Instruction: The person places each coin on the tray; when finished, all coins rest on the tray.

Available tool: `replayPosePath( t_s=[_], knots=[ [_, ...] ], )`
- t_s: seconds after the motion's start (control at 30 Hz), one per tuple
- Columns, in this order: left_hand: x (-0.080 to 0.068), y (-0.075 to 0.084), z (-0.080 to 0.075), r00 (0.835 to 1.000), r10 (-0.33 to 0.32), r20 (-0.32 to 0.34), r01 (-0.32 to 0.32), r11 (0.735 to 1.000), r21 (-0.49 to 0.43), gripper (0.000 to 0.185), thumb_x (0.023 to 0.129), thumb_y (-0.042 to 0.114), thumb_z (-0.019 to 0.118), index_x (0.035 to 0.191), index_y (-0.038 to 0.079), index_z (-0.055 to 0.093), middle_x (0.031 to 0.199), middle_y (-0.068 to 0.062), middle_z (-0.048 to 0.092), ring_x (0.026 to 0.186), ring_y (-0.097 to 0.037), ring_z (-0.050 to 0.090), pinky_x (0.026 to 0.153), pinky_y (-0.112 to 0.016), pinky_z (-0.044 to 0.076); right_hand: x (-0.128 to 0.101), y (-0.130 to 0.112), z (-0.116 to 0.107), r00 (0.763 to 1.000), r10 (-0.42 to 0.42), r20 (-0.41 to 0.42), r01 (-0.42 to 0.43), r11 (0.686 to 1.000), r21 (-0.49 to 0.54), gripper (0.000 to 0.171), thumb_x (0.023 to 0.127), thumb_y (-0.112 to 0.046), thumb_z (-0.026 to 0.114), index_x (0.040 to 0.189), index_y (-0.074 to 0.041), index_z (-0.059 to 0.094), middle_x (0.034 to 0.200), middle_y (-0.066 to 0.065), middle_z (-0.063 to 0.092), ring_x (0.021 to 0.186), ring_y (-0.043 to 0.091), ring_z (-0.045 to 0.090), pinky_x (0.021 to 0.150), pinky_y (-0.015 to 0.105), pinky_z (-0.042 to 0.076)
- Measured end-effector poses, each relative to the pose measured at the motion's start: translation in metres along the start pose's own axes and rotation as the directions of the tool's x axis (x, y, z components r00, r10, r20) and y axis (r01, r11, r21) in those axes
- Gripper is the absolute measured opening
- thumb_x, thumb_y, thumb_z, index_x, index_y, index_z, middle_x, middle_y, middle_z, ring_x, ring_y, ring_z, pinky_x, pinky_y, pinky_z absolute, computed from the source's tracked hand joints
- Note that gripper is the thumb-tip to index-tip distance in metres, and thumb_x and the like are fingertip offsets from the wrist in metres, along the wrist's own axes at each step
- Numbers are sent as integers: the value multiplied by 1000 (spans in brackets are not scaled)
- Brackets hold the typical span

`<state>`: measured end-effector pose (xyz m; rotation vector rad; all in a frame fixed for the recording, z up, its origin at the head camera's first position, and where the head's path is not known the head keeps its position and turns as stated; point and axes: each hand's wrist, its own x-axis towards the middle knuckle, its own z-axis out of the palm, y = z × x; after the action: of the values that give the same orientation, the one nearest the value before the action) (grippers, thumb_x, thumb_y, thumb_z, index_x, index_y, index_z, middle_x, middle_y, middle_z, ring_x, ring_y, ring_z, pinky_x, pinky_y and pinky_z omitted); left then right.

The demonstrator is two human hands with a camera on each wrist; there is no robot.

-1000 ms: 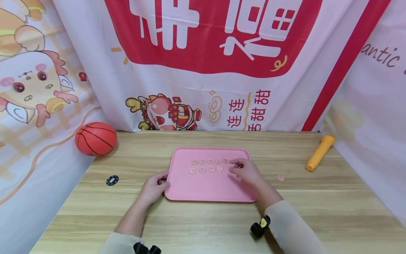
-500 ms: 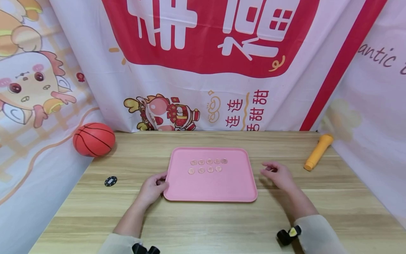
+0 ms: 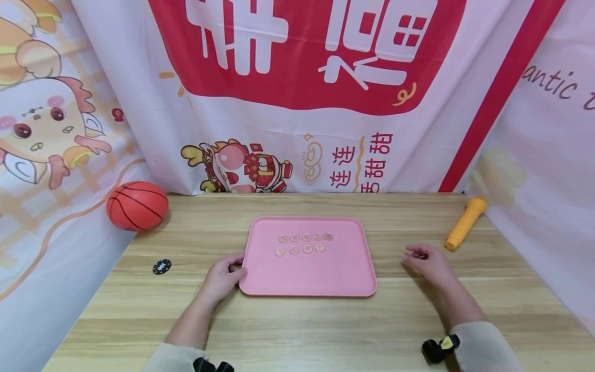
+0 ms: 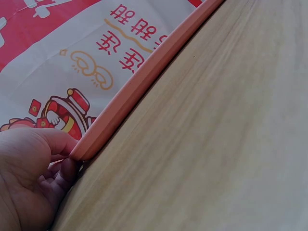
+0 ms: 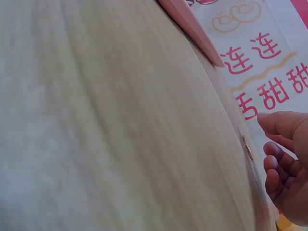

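Note:
A pink tray [image 3: 307,281] lies on the wooden table, bearing several copper-coloured coins [image 3: 308,249] in two rows. My left hand [image 3: 222,276] pinches the tray's left edge near the front corner, thumb above and fingers under the rim, as the left wrist view also shows. To the right of the tray, my right hand [image 3: 429,263] hovers low over the table with loosely bent fingers. In the right wrist view, a single coin [image 5: 248,147] lies on the table just beside the fingertips of the right hand [image 5: 288,163]; from the head view the hand hides it.
A black poker chip [image 3: 161,266] lies left of the tray. Behind it, a small red basketball [image 3: 137,205] sits by the left cloth. An orange stick with a wider head [image 3: 466,223] lies at the right back. A printed cloth [image 3: 297,144] hangs behind the table [image 3: 307,336].
My right hand has moved from over the tray's right side out to the right, down over the spot of the loose coin. The left hand keeps its hold on the tray.

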<state>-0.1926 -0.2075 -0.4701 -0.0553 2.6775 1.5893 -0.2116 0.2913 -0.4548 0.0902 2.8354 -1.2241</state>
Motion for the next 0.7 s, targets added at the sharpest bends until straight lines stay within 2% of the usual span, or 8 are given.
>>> replayPosePath(
  t_s=[0.43,0.7],
  knots=[
    [-1,1,-1,1000,0,-3,0,1000,8,46,87,4,65,132,-6,57,95,-15,67,76,-10,53,63,-19,46,3,11,-3,998,43,48,-41,998,-48,54,92,-39,67,123,4,61,114,20,65,101,25,59,81,29,47],
    [1,0,-1,1000,0,1,0,1000,14,47,87,4,64,132,-5,57,95,-14,67,77,-12,53,63,-19,46,6,5,-9,993,71,93,-62,993,-98,44,91,-33,68,112,5,63,100,14,64,92,23,56,75,29,44]
  ],
)
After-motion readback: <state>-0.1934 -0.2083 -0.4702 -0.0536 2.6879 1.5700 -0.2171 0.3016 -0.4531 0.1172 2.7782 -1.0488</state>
